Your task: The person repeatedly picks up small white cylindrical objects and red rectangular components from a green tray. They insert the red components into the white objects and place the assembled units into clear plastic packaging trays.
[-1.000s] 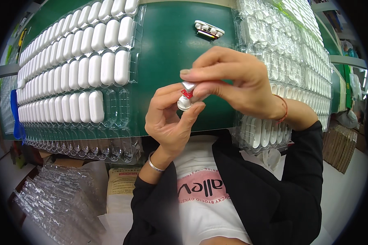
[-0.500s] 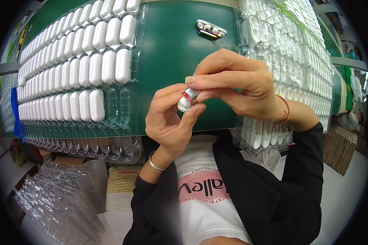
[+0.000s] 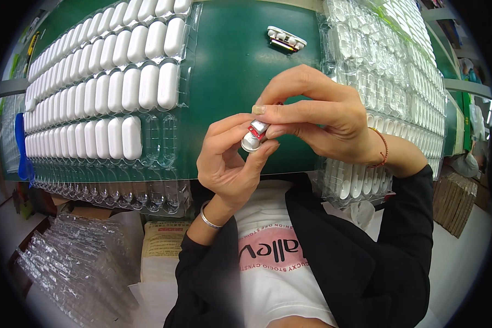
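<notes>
My left hand grips a small white plastic shell between thumb and fingers, with its rounded end toward me. Inside the shell sits a silver battery-like block with a red piece at its near end. From the right, my right hand reaches across, thumb and index finger closed on the block's far part. Those fingers hide the far end of the shell. Beyond my hands, a similar white shell with dark and yellowish parts lies on the green table.
At the left, clear plastic trays hold rows of white oblong cases. More clear trays with white shells stand stacked at the right. Below the table edge at the left are a pile of clear trays and a printed sack.
The shell and the silver block have tilted slightly between my fingers, and my left hand has shifted a little to the right. Both hands keep their hold.
</notes>
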`<state>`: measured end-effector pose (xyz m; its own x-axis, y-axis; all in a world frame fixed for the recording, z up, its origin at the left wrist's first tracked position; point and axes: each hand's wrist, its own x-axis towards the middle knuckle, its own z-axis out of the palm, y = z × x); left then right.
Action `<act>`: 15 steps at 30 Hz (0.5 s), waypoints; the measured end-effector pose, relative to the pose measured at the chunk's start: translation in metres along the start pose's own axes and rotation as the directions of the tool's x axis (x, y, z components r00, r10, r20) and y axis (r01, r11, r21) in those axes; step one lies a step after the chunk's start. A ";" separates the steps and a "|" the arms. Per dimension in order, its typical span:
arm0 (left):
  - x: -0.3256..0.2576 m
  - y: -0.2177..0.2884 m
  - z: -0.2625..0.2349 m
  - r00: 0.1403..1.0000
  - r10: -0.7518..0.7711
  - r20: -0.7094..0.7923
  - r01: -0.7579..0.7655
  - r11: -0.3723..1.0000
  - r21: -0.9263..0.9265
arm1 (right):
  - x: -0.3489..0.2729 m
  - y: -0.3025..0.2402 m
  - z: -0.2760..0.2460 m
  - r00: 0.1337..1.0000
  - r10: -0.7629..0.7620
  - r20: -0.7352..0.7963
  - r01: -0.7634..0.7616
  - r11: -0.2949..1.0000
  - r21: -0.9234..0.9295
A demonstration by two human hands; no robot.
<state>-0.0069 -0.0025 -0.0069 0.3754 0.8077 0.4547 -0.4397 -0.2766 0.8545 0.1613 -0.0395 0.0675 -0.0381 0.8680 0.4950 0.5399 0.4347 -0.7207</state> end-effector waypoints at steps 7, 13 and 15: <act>0.000 0.000 -0.003 0.999 0.047 0.019 -0.047 0.999 0.017 | -0.001 0.005 -0.005 0.993 0.050 0.106 -0.070 0.978 0.198; -0.001 -0.001 -0.001 1.000 0.026 -0.018 -0.025 1.000 0.011 | 0.000 -0.003 -0.002 0.972 -0.206 0.115 0.217 0.972 -0.092; -0.001 -0.002 0.000 0.999 0.032 -0.025 -0.034 0.997 -0.065 | 0.005 -0.002 -0.007 0.990 -0.075 0.116 0.067 0.995 0.072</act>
<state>-0.0069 -0.0032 -0.0091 0.3405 0.8113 0.4753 -0.5040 -0.2692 0.8207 0.1657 -0.0375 0.0747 -0.1762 0.8548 0.4881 0.4742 0.5082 -0.7189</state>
